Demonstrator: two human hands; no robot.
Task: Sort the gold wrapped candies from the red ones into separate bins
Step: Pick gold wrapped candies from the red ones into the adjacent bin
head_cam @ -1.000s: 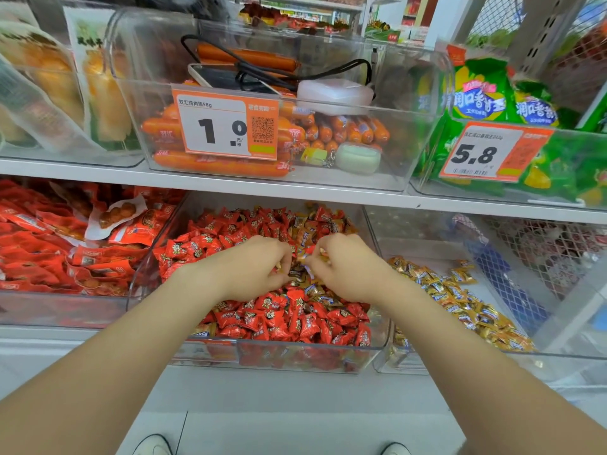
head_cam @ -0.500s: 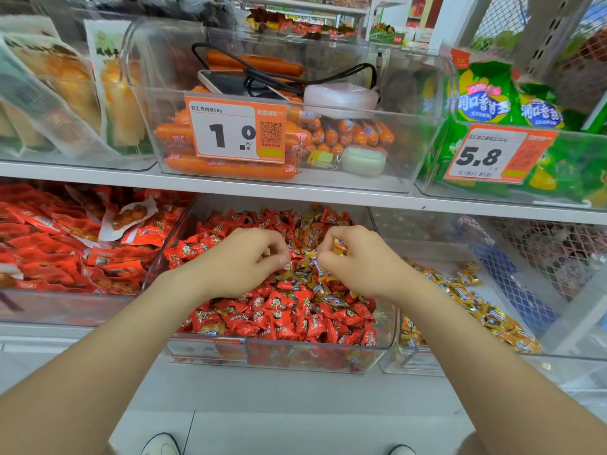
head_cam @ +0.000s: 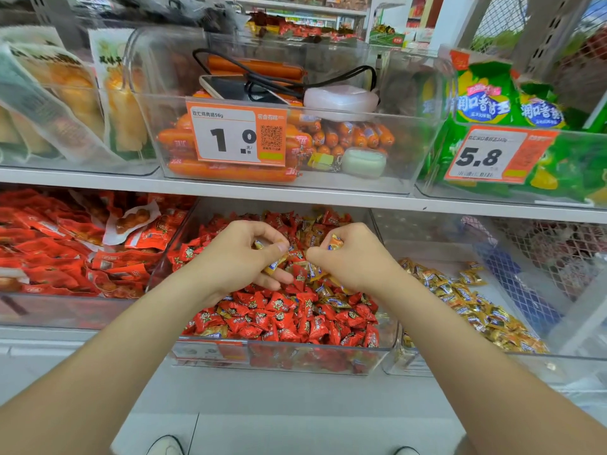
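The upper shelf [head_cam: 98, 180] in front of me carries three clear bins side by side: a snack-pack bin [head_cam: 82, 164] at the left, a sausage bin [head_cam: 410, 152] in the middle and a green-bag bin [head_cam: 578, 192] at the right. On the lower shelf [head_cam: 279, 392] under it stand three more: a left bin [head_cam: 65, 310] of red packets, a right bin [head_cam: 460, 366] with gold candies [head_cam: 473, 307], and just beside it a middle bin [head_cam: 282, 356] of red candies [head_cam: 279, 310] with more gold mixed in.
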